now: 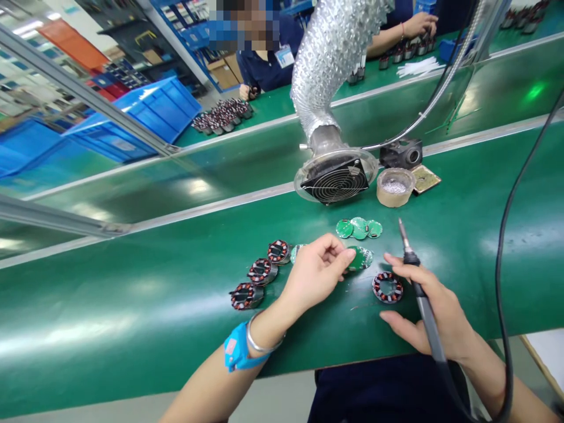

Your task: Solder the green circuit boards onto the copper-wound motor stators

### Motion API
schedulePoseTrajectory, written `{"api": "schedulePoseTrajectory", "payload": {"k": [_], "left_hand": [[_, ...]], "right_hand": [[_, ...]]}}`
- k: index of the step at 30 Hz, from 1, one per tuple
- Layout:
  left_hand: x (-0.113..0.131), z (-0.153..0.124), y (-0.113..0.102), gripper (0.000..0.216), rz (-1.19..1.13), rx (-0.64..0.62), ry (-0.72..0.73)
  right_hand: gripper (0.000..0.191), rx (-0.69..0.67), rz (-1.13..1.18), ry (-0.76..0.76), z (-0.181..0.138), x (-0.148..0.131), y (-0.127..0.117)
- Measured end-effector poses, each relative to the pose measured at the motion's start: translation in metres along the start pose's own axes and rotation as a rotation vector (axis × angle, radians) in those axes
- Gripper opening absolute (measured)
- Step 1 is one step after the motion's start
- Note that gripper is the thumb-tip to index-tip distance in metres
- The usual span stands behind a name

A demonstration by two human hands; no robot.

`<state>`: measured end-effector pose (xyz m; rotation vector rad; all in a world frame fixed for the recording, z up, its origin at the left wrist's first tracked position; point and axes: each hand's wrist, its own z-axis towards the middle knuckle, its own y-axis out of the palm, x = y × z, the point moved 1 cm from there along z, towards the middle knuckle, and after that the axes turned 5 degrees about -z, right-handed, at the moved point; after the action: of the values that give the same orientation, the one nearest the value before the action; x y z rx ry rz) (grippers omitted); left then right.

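I count four wound rings on the table (pixel 132 329). Three rings (pixel 262 271) stand in a slanting row to the near left of the fan (pixel 337 182), and one lone ring (pixel 388 299) lies to its near right, just beside the fingers of the right hand (pixel 445 317). I make out five round green boards: three small boards (pixel 359 228) overlapping in a group just in front of the fan, one partly hidden board (pixel 296 254) beside the row of rings, and one held board (pixel 361 258) off the table on the fan's near side.

To the right of the fan I count one tub (pixel 392 198), one square pad (pixel 426 178) and one black block (pixel 402 154), all close together.

I have the left hand (pixel 315 270) reaching in from the near left of the fan, back of the hand up, fingers curled, pinching the held board between thumb and fingertips. A blue band (pixel 240 349) and a metal bangle circle its wrist.

The right hand comes in from the fan's near right with the one soldering iron (pixel 425 314) lying across it, tip pointing away from the body. I see its thumb and forefinger spread wide; exactly how the other fingers grip the iron I cannot tell.
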<state>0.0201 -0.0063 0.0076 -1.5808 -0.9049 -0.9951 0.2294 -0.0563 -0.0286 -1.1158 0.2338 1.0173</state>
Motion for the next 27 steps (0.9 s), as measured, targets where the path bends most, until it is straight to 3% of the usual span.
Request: {"api": "schedulePoseTrajectory", "payload": {"k": [3,8,10,12,14,16,21,24,27], "left_hand": [[0.013,-0.01,0.016,0.037,-0.16,0.029,0.075],[0.021,-0.017,0.025,0.033,-0.143,-0.112,0.194],[0.016,-0.015,0.018,0.029,-0.058,-0.163,0.2],[0.009,-0.013,0.009,0.023,0.027,-0.136,0.216],[0.0,-0.01,0.004,0.015,0.098,-0.098,0.227],[-0.01,-0.008,0.005,0.016,0.134,-0.138,0.225],[-0.03,-0.001,0.014,0.022,-0.055,-0.357,0.166],[-0.036,0.005,0.014,0.014,-0.199,-0.36,0.135],[-0.037,0.011,0.012,0.008,-0.271,-0.372,0.195]], "right_hand": [[0.055,0.212,-0.06,-0.1,0.009,-0.016,-0.002],[0.044,0.233,-0.101,-0.083,0.017,-0.024,-0.011],[0.038,0.195,-0.083,-0.025,0.016,-0.018,-0.015],[0.034,0.082,-0.066,-0.02,0.012,-0.01,-0.016],[0.034,-0.073,-0.013,-0.076,0.009,-0.003,-0.016],[0.038,-0.169,0.06,-0.133,0.007,0.002,-0.015],[0.044,-0.059,0.044,-0.167,0.009,0.007,-0.018],[0.045,-0.052,-0.109,-0.061,0.01,0.008,-0.018],[0.04,-0.105,-0.119,-0.012,0.01,0.006,-0.018]]}}
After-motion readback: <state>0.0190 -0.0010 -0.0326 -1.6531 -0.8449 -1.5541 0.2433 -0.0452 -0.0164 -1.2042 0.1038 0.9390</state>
